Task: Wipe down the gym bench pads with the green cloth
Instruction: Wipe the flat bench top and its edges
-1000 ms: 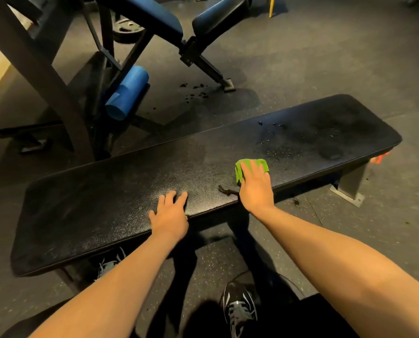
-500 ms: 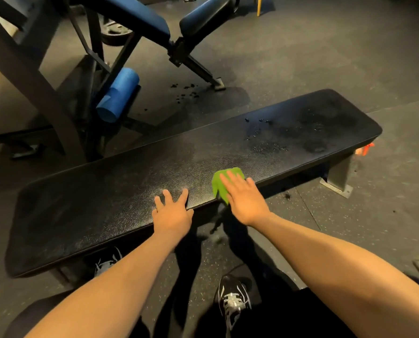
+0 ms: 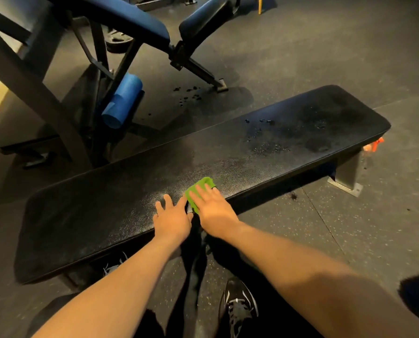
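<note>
My right hand point(image 3: 214, 212) presses the cloth point(image 3: 199, 187) flat on the pad point(image 3: 93, 215); left hand point(image 3: 172, 220), at its nine o'clock, lies spread.

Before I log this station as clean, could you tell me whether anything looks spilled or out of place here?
Yes: droplets and wet patches lie on the right half of the pad, away from the cloth under the right hand. Dark drops also spot the floor behind it.

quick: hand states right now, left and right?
Left hand: open, flat on the black bench pad, holding nothing.
Right hand: open, straight fingers pressing the green cloth onto the pad.
</note>
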